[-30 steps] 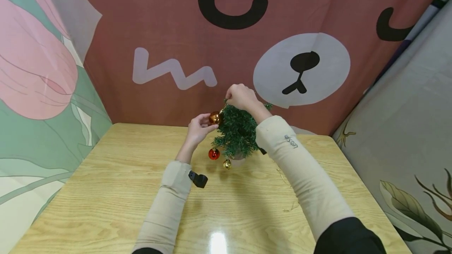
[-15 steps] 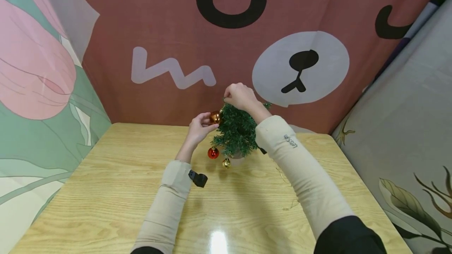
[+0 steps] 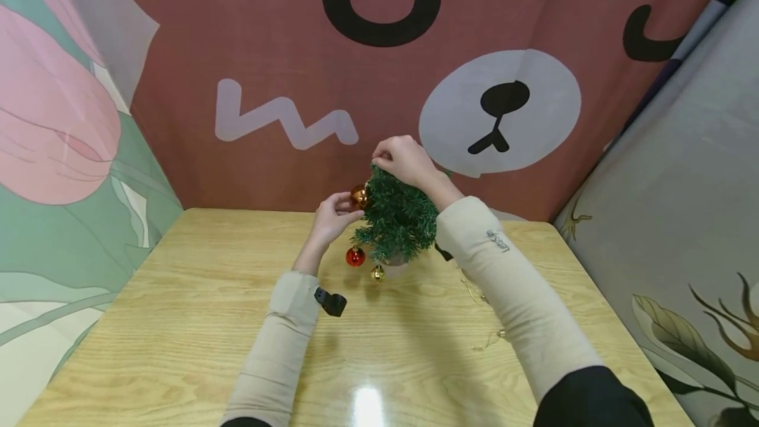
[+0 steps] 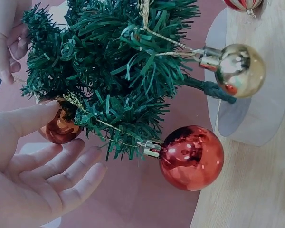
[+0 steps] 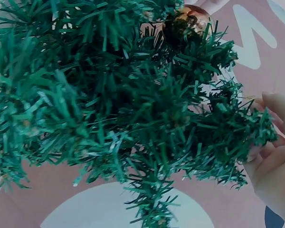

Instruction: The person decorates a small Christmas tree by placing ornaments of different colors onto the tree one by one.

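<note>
A small green artificial Christmas tree [image 3: 400, 223] stands in a pale pot [image 3: 396, 269]. At its left side my left hand [image 3: 332, 219] holds a shiny orange bauble [image 4: 61, 127] between thumb and fingers, against the needles. My right hand [image 3: 406, 160] is at the treetop, fingers curled at a branch tip. A bit of gold string [image 5: 249, 98] shows at these fingertips and seems pinched there; the needles partly hide the grip. Lower down, a red bauble [image 4: 192, 159] and a small gold bauble [image 4: 244, 71] hang from branches on gold strings.
Loose gold strings [image 3: 489, 342] lie on the wooden table [image 3: 237, 321], right of the tree and partly under the right forearm. A red-and-white ornament [image 4: 244, 4] shows at the top of the left wrist view. Behind the table hangs a printed curtain [image 3: 284, 176].
My right hand has shifted slightly left and down at the treetop, and the gold string seen earlier above the orange bauble barely shows. My left hand keeps holding the bauble in place.
</note>
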Demonstrator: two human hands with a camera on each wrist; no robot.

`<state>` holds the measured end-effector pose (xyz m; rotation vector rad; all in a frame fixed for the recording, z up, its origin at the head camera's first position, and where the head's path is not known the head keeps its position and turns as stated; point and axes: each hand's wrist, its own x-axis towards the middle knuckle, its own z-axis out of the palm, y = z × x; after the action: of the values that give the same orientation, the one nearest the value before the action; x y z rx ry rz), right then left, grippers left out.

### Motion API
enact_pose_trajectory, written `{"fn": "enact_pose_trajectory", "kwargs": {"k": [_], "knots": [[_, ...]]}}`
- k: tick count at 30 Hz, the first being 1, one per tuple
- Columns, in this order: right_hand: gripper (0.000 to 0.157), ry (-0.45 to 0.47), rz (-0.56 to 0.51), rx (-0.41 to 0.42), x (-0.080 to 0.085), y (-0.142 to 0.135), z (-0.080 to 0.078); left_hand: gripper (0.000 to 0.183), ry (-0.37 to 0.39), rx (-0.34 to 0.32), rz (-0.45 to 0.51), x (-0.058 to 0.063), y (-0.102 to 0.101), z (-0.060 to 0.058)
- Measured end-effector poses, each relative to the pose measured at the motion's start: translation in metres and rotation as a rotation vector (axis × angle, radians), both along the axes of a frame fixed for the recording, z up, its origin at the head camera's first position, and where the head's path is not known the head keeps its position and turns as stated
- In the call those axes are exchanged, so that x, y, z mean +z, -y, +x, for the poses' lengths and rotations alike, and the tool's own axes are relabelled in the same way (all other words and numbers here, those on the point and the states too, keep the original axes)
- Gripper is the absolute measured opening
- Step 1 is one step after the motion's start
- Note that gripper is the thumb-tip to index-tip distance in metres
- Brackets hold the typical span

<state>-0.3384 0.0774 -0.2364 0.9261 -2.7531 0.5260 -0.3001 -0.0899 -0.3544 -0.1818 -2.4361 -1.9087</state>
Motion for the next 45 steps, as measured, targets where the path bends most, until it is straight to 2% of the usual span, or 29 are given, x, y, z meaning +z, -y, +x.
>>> {"fn": "enact_pose_trajectory", "kwargs": {"k": [5, 9, 15, 19, 23, 29, 31, 38, 41, 45], "knots": [[0.019, -0.069, -0.065, 0.053, -0.006, -0.007, 0.001, 0.056, 0.036, 0.015, 0.001, 0.000, 0.000, 0.002], [0.019, -0.115, -0.173, 0.092, -0.010, -0.012, 0.002, 0.057, 0.049, 0.019, 0.015, 0.001, 0.001, 0.004], [0.020, -0.092, -0.280, 0.112, -0.013, -0.018, 0.007, 0.055, 0.039, 0.021, 0.037, -0.001, 0.002, 0.008], [0.019, -0.116, -0.346, 0.144, -0.014, -0.023, 0.010, 0.053, 0.019, 0.019, 0.040, -0.003, 0.003, 0.011], [0.016, -0.114, -0.463, 0.177, -0.015, -0.029, 0.013, 0.050, -0.024, 0.029, 0.057, -0.004, 0.003, 0.014], [0.016, 0.017, -0.715, 0.237, -0.016, -0.037, 0.022, 0.043, -0.092, 0.085, 0.074, -0.005, 0.002, 0.020], [0.014, 0.037, -0.768, 0.254, -0.016, -0.039, 0.027, 0.040, -0.113, 0.104, 0.067, -0.006, 0.001, 0.022], [0.013, 0.037, -0.855, 0.269, -0.009, -0.045, 0.050, 0.031, -0.220, 0.139, 0.008, -0.004, -0.004, 0.030], [0.012, 0.049, -0.888, 0.278, -0.009, -0.050, 0.054, 0.029, -0.259, 0.143, -0.006, -0.004, -0.006, 0.033], [0.012, 0.049, -0.933, 0.299, -0.019, -0.063, 0.051, 0.026, -0.307, 0.151, -0.019, -0.005, -0.011, 0.038]]}}
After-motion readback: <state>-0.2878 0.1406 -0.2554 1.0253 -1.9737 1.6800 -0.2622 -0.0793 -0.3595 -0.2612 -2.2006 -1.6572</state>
